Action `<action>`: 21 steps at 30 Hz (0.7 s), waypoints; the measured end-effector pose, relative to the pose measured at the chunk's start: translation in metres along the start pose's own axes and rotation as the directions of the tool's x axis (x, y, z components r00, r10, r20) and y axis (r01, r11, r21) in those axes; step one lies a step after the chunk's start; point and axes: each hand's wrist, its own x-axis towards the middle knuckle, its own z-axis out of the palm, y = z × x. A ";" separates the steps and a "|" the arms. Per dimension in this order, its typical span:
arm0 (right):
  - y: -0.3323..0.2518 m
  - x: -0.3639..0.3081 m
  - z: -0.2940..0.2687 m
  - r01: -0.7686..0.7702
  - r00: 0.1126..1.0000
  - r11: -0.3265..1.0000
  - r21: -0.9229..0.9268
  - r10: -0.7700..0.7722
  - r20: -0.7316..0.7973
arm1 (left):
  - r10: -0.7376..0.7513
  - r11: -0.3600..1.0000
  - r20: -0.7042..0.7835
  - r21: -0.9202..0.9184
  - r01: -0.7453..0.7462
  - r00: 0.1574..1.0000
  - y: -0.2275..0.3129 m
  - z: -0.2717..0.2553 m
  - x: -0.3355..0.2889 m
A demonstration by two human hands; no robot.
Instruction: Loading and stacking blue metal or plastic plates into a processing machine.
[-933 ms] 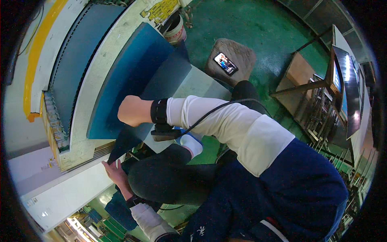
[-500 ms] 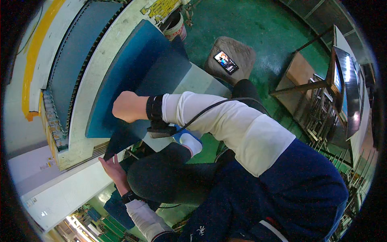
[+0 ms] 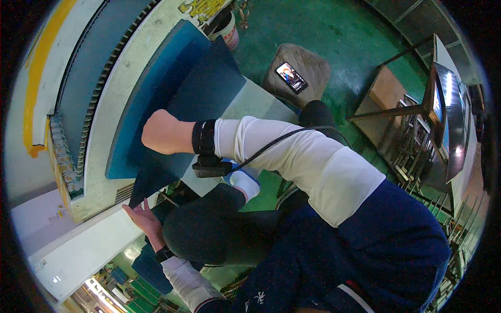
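Note:
A thin dark blue sheet (image 3: 201, 86) leans against a thicker blue board (image 3: 148, 86), its lower corner tapering toward my left hand. My left hand (image 3: 147, 221) is at that corner, palm turned up, with the tip of the sheet between its fingers. Over the sheet's middle, my right hand (image 3: 166, 133) is bent down at the wrist and rounded like a fist. Its fingertips are hidden below the back of the hand, so what they grip cannot be made out. A black strap with a small dark box (image 3: 213, 168) and a cable sits on my right wrist.
A pale machine frame (image 3: 99, 125) borders the left. A grey padded stool (image 3: 297, 68) bears a lit phone (image 3: 291, 77). Behind the board stands a white bucket (image 3: 229, 34). A metal rack (image 3: 409, 110) with panels is at the right. A white panel (image 3: 78, 255) lies lower left.
The whole view has shifted slightly. Both hands appear a little farther left, the right one also slightly higher, along with the sheet. Their poses look the same.

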 end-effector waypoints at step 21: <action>0.002 0.007 0.008 0.000 1.000 1.000 0.012 -0.001 0.015 | 0.002 1.000 -0.056 -0.005 -0.003 0.998 -0.005 -0.005 0.015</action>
